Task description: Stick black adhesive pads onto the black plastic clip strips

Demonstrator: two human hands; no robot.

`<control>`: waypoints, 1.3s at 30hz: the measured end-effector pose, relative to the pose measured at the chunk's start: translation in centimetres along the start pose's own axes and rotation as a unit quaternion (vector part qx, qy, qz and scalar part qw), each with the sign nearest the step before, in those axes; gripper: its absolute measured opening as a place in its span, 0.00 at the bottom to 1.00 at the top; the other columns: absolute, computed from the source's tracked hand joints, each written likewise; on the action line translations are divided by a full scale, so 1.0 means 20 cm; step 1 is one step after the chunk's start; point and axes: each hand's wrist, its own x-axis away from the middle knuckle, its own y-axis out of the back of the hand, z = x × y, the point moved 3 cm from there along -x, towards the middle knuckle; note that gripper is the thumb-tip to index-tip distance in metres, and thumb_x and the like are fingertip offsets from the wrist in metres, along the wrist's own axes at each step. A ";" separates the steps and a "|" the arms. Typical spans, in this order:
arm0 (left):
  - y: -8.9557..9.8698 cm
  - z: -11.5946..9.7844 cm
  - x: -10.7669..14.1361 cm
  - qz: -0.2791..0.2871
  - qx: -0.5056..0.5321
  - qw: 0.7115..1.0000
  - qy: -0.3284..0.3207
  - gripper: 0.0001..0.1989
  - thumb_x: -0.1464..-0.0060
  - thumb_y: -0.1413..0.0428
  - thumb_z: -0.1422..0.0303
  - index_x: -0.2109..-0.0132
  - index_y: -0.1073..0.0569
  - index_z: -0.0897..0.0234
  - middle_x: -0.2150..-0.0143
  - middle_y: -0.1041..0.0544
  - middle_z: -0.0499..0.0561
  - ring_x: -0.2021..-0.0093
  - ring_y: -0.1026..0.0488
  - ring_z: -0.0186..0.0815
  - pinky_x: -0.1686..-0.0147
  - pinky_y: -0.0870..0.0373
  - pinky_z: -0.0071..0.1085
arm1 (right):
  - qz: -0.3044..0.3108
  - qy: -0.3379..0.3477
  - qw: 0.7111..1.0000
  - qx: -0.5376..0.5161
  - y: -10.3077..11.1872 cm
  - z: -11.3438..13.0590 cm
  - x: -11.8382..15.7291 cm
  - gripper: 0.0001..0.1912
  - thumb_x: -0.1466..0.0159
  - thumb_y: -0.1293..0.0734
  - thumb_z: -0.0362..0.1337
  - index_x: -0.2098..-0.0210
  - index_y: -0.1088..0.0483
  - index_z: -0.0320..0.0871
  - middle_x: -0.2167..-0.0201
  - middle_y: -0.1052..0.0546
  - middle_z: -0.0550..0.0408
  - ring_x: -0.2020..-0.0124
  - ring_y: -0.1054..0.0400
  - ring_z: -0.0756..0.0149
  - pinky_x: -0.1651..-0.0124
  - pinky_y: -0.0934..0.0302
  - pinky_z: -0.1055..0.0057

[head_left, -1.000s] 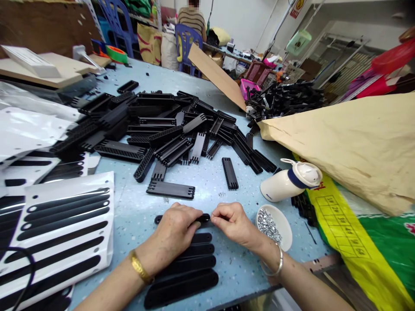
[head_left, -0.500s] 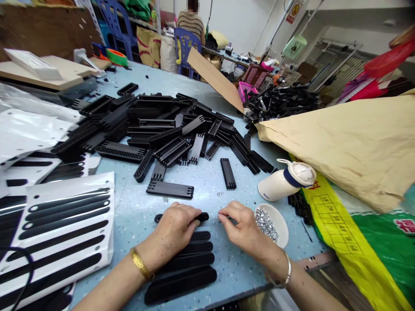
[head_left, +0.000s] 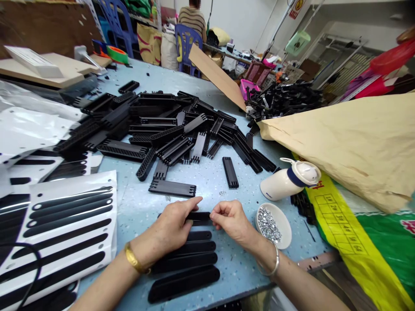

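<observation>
A narrow black plastic bar (head_left: 200, 217) lies crosswise on the table between my hands. My left hand (head_left: 173, 224) grips it with the thumb at the near side; the index finger stretches out above it. The bar's left part is mostly hidden under this hand. The fingertips of my right hand (head_left: 231, 217) are pinched together at the bar's right end; whether a small part is also between them I cannot tell. Nearer to me lie several long black strips with rounded ends (head_left: 184, 283), side by side, partly under my left wrist.
A white bowl of small shiny metal parts (head_left: 269, 224) and a cream bottle (head_left: 285, 183) stand at right. A pile of black plastic pieces (head_left: 168, 125) lies beyond. White sheets with black strips (head_left: 71, 224) are at left, a brown paper sheet (head_left: 343, 142) at right. A person (head_left: 193, 19) sits far back.
My right hand has moved left and its fingertips now meet the bar's right end. The left index finger has lifted off the bar, and the bar's side now shows more.
</observation>
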 end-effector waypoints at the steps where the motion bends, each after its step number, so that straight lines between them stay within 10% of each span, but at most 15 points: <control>1: 0.01 0.00 0.00 0.012 0.011 1.000 0.008 0.31 0.53 0.49 0.82 0.40 0.34 0.66 0.55 0.19 0.54 0.56 0.22 0.41 0.54 0.27 0.37 | 0.001 -0.001 1.000 -0.005 0.00 0.01 0.00 0.08 0.47 0.34 0.33 0.81 0.32 0.41 0.86 0.31 0.61 0.84 0.39 0.74 0.80 0.46 0.77; 39: 0.03 -0.02 0.00 0.006 0.000 1.000 -0.020 0.23 0.51 0.49 0.80 0.48 0.28 0.63 0.56 0.18 0.53 0.57 0.21 0.41 0.55 0.27 0.37 | -0.089 0.056 0.977 0.186 0.04 -0.05 -0.04 0.10 0.49 0.29 0.33 0.80 0.35 0.43 0.85 0.32 0.61 0.84 0.40 0.71 0.81 0.47 0.75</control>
